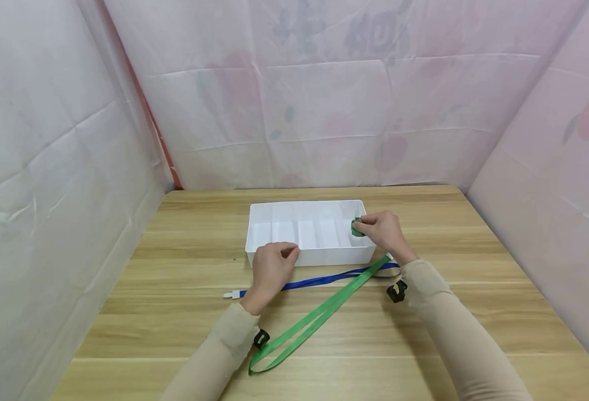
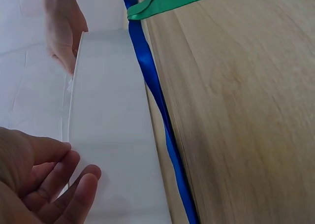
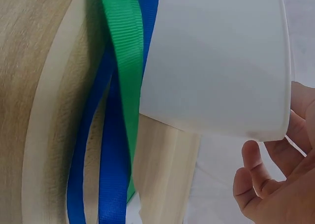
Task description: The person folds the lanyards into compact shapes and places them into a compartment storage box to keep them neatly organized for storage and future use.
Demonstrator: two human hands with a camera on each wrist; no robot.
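Half the green strap (image 1: 319, 317) is bunched, hidden in right hand (image 1: 382, 229).

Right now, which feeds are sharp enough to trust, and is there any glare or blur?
Head view: sharp, evenly lit, no glare, soft shadows under the white tray. Left wrist view: left hand close, slightly soft. Right wrist view: tray wall fills the frame, green strap sharp.
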